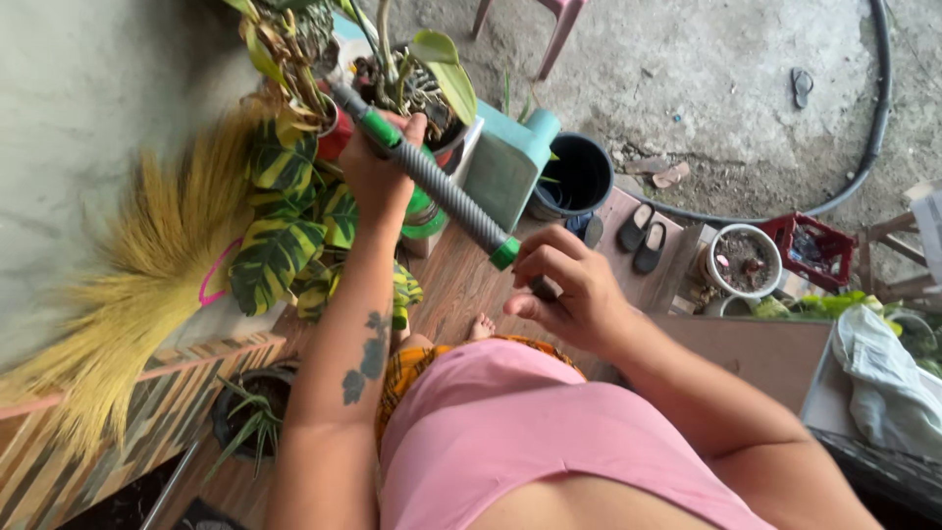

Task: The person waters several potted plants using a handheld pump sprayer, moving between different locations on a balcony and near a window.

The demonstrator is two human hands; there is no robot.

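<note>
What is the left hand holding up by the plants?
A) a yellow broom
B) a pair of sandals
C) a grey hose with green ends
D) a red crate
C: the left hand is wrapped around the grey hose with green ends, which is aimed at the potted plants, while the right hand pinches its lower end.

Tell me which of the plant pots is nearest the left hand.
The red pot, holding the yellow-green variegated plant, sits right beside the left hand gripping the grey hose. The dark blue pot and white pot stand farther right.
</note>
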